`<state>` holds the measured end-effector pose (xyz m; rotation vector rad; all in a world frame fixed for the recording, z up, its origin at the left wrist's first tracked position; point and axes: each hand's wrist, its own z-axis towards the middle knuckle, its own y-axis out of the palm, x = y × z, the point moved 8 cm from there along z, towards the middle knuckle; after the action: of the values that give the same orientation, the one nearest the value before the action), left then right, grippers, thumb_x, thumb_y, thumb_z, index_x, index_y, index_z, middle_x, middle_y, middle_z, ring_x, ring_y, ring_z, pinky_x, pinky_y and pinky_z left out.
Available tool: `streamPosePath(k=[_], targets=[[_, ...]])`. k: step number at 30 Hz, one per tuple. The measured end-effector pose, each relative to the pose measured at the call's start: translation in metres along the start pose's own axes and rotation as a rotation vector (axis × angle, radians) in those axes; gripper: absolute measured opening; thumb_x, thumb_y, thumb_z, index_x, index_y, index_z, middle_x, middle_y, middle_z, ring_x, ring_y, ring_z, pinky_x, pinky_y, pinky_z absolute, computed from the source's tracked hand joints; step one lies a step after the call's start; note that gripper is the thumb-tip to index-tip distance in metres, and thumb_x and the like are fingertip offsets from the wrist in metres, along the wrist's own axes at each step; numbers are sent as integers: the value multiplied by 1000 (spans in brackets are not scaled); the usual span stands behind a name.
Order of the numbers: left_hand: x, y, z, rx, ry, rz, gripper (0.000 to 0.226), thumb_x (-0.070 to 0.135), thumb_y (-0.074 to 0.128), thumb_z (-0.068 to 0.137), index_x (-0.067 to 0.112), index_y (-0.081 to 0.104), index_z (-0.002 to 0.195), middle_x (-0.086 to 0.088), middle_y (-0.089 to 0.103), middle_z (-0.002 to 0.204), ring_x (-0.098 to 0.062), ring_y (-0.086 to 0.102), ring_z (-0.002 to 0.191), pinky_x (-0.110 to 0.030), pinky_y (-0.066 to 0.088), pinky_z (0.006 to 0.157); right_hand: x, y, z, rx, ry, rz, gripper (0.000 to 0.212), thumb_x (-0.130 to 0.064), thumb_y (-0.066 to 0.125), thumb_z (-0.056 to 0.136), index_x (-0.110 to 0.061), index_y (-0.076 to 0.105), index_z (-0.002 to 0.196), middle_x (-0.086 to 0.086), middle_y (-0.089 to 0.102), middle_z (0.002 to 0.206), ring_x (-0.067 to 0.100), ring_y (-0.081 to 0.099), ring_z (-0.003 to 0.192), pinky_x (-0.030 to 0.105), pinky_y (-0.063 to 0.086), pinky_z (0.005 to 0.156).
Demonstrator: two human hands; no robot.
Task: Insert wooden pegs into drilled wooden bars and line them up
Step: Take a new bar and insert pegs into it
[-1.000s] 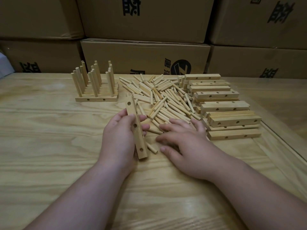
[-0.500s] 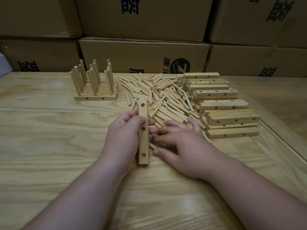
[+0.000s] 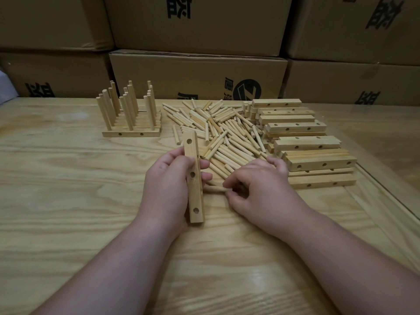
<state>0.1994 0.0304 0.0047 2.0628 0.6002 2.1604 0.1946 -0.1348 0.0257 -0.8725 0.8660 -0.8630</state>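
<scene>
My left hand point(image 3: 168, 185) grips a drilled wooden bar point(image 3: 194, 189) with three holes facing me, held lengthwise away from me just above the table. Right beside it, my right hand point(image 3: 259, 189) curls over the near edge of the loose peg pile point(image 3: 227, 133), and its thumb and forefinger pinch a peg point(image 3: 214, 189) that lies pointing at the bar. Several finished bars with upright pegs point(image 3: 129, 117) stand lined up at the back left. A stack of empty drilled bars point(image 3: 306, 144) lies at the right.
Cardboard boxes point(image 3: 195, 76) are stacked along the table's far edge. The wooden table point(image 3: 68, 201) has bare room on the left and near me. A glass-topped strip point(image 3: 386, 178) runs along its right side.
My left hand has turned the bar from slanted to pointing straight away from me. My right hand has gone from lying flat on the pegs to curling and pinching one.
</scene>
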Motion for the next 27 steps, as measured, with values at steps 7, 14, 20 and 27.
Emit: streamPosePath(k=[7, 14, 20, 27], targets=[[0, -9, 5, 82, 27, -125, 21, 7, 51, 97, 25, 59, 103, -7, 77, 78, -21, 76, 71, -29, 61, 59, 6, -10, -1, 118, 53, 81, 5, -34, 70, 81, -36, 68, 86, -26, 57, 79, -4, 44, 95, 26, 12, 104], [-9, 3, 3, 6, -169, -428, 34, 17, 48, 99, 3, 57, 128, -2, 75, 78, -19, 78, 77, -46, 55, 92, 25, -21, -5, 248, 241, 404, 10, -29, 72, 79, -34, 64, 79, -20, 63, 83, 1, 57, 95, 40, 49, 93], [-11, 9, 2, -35, -195, -450, 43, 18, 47, 99, 0, 52, 138, -1, 75, 78, -16, 76, 72, -37, 59, 73, 18, -9, -5, 160, 152, 491, 10, -30, 70, 82, -38, 64, 82, -20, 64, 83, 2, 61, 78, 12, 45, 68], [-19, 9, 4, -29, -200, -404, 27, 11, 53, 101, 7, 52, 127, -10, 79, 95, -24, 78, 85, -43, 59, 87, 32, -34, -9, 462, 179, 633, 14, -17, 69, 90, -31, 65, 91, -19, 65, 90, 0, 63, 83, 9, 47, 70]])
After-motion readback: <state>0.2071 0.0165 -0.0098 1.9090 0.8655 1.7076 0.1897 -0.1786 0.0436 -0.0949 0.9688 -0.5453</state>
